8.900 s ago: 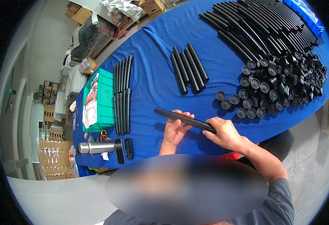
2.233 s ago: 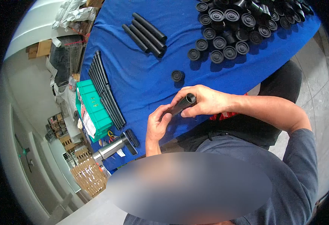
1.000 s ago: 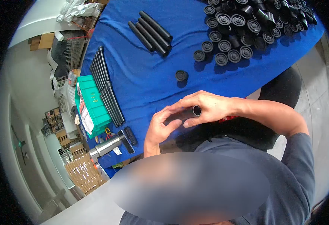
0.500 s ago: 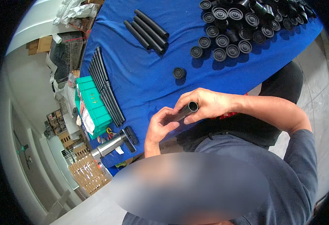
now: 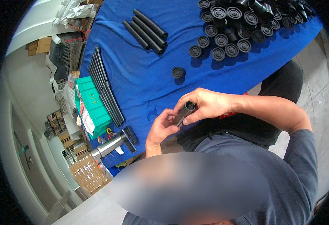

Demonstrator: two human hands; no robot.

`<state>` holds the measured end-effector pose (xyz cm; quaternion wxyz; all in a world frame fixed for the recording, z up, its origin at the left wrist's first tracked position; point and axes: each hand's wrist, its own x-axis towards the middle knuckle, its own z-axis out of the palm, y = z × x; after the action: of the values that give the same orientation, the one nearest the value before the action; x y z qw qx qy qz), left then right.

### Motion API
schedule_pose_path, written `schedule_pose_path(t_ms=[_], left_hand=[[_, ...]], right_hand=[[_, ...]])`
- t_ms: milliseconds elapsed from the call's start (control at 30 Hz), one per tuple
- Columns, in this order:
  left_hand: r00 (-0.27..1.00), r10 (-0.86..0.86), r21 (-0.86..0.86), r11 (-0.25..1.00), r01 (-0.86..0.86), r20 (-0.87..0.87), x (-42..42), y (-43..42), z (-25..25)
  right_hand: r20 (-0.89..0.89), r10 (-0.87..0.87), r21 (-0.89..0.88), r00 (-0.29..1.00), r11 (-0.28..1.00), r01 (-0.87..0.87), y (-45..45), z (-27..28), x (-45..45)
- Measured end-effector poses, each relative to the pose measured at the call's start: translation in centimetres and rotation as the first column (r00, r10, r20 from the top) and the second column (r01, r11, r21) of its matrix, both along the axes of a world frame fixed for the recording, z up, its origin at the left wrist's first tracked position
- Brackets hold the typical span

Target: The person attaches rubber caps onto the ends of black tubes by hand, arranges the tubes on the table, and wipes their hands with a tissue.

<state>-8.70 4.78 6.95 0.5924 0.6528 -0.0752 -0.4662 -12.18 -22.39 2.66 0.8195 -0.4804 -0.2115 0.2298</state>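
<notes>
At the near edge of a blue cloth (image 5: pixel 142 75), holding a black tube (image 5: pixel 183 115) tilted, open end up. Gripping its upper part between thumb and fingers of the right hand (image 5: pixel 204 103); pinching its lower end with the left hand (image 5: pixel 161 127). Just beyond, one black cap (image 5: pixel 178 72). Off left, a green crate (image 5: pixel 97 109) beside lined-up tubes (image 5: pixel 111 107). Farther away, four loose tubes (image 5: pixel 146 30) and, rightward, many heaped caps (image 5: pixel 244 32).

Yellow characters (image 5: pixel 93 98) on the green crate (image 5: pixel 101 117) seem unreadable.
</notes>
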Motion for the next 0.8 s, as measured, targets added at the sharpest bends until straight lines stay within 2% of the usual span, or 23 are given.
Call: schedule_pose_path(t_ms=[100,300,400,500,600,700,800], left_hand=[[0.986,-0.01,0.04,0.999,0.003,0.166,0.2,0.4,-0.8],[0.978,-0.026,0.068,0.998,0.012,0.209,0.9,0.9,-0.8],[0.888,-0.164,0.141,0.983,0.114,0.429,1.7,0.7,-0.6],[0.877,-0.223,0.227,0.964,0.135,0.426,2.3,0.8,-0.4],[0.963,-0.067,0.199,0.98,0.015,0.261,1.7,0.9,-0.3],[0.987,0.011,0.145,0.989,-0.034,0.158,1.7,0.9,-0.3],[0.988,0.014,0.032,0.999,-0.019,0.154,1.4,0.2,-0.6]], right_hand=[[0.136,-0.076,-0.064,0.988,0.994,0.085,0.3,-0.5,0.2],[0.09,-0.1,-0.111,0.991,0.988,0.11,0.0,-0.1,0.3],[0.061,-0.103,-0.119,0.993,0.987,0.11,-0.1,-0.1,0.4],[-0.03,-0.1,-0.06,0.995,0.993,0.098,0.0,-0.3,0.6],[-0.091,-0.054,-0.056,0.994,0.997,0.049,-0.2,0.0,0.8],[-0.012,-0.093,-0.019,0.996,0.995,0.093,0.3,-0.6,0.6],[0.032,-0.111,-0.035,0.993,0.993,0.112,0.2,-0.4,0.5]])
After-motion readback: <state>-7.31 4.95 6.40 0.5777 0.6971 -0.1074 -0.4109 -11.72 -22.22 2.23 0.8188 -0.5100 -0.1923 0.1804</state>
